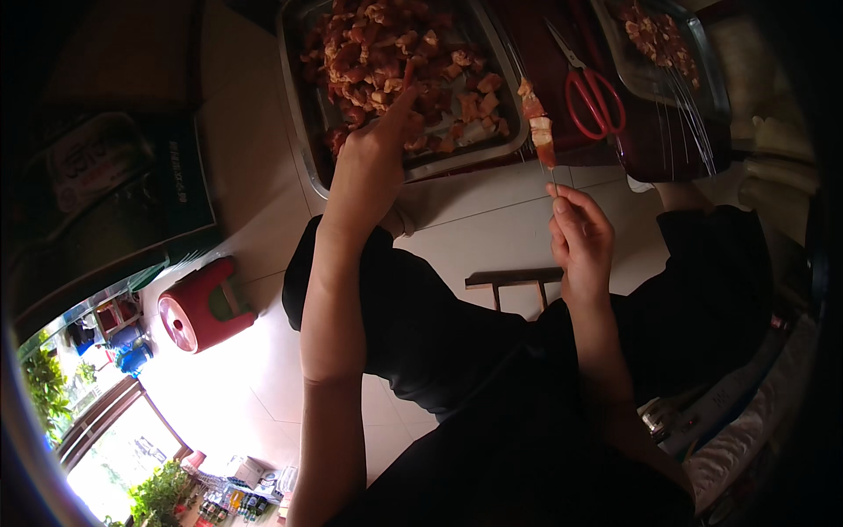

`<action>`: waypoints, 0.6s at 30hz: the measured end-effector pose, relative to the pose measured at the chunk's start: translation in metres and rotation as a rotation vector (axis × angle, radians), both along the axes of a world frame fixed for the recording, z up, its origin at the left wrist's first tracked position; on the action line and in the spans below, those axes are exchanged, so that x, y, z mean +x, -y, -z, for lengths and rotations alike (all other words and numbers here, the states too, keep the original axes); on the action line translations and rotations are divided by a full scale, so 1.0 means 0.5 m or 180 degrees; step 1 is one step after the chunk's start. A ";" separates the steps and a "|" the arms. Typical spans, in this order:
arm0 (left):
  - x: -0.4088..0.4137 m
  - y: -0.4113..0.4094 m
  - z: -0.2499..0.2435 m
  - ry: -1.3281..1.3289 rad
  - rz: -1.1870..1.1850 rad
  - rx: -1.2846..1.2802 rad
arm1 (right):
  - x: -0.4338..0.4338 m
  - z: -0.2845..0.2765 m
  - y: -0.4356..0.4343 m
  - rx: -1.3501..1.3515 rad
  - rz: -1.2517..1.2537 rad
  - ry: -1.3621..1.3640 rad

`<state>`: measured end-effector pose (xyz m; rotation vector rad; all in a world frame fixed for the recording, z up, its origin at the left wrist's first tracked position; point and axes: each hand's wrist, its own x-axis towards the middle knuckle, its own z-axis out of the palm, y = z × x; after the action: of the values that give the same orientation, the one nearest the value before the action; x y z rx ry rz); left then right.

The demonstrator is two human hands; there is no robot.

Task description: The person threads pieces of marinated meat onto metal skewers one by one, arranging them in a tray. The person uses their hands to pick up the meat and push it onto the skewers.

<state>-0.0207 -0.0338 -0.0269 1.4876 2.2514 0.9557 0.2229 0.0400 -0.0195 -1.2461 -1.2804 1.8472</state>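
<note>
My right hand (581,240) pinches the lower end of a thin metal skewer (554,182) between thumb and fingers. Several chunks of raw meat (541,132), red and pale, are threaded on it, and its tip points away from me. Over the near left part of a metal tray (307,148) is my left hand (372,165), its index finger reaching in among a heap of diced raw meat (369,56). The fingertips meet the meat there, and whether they grip a piece cannot be made out.
Red-handled scissors (586,99) lie on the dark red table right of the tray. A second metal tray (633,82) holds skewered meat (658,36), its bare skewer ends (688,118) hanging over the near edge. A red plastic stool (201,306) stands on the tiled floor at left.
</note>
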 end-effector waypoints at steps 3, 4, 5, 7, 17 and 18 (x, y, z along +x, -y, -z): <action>0.003 -0.006 -0.010 0.0202 -0.0145 0.0377 | -0.005 -0.004 0.001 -0.0002 0.0031 0.0014; 0.002 -0.006 -0.009 0.0169 -0.0126 0.0332 | -0.006 -0.005 0.002 -0.0003 0.0032 0.0015; 0.000 -0.007 -0.006 0.0137 -0.0108 0.0286 | -0.007 -0.006 0.003 0.0005 0.0013 -0.0005; 0.004 -0.008 -0.009 -0.0035 -0.0024 -0.0005 | -0.005 -0.006 0.003 0.0025 -0.0029 -0.0040; 0.010 0.015 -0.030 0.0294 0.0380 -0.0609 | -0.008 -0.002 0.005 0.0064 -0.0033 -0.0121; 0.009 0.014 -0.030 0.0358 0.0432 -0.0557 | -0.010 0.000 0.006 0.0065 -0.0030 -0.0136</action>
<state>-0.0163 -0.0409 -0.0118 1.4510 2.0678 0.7616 0.2178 0.0368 -0.0195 -1.1855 -1.2811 1.8531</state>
